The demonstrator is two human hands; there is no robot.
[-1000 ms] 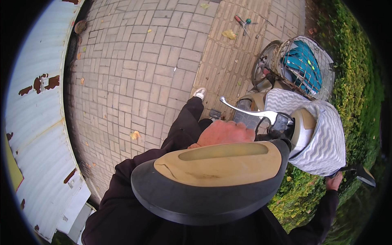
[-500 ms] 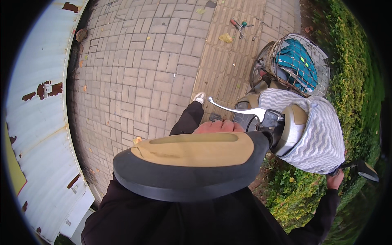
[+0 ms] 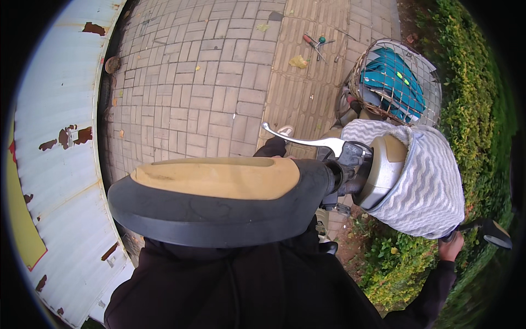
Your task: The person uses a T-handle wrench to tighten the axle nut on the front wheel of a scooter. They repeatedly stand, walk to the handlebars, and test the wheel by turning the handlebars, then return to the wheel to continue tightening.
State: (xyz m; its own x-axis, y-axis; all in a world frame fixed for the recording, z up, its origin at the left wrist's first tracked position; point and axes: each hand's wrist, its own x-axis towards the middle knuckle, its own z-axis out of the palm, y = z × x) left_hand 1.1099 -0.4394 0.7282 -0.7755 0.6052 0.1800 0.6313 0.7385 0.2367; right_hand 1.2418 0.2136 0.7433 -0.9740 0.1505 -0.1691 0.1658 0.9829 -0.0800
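Note:
At the far right, my right hand is wrapped round the right handlebar grip of a scooter, below a small mirror. A large black and tan left mirror fills the near middle and hides nearly all of my left hand; only a sliver of skin shows above its edge, so its fingers cannot be read. Beyond that mirror a silver brake lever sticks out leftward. A grey and white zigzag-striped cloth covers much of the handlebar head.
In front of the scooter is a wire basket holding a teal fabric item. Screwdriver-like tools lie on the paving ahead. A hedge runs along the right, and a rusted white metal panel along the left.
The left mirror and brake lever have shifted left in view, and my left hand's fingers have gone behind the mirror. My right hand stays on its grip.

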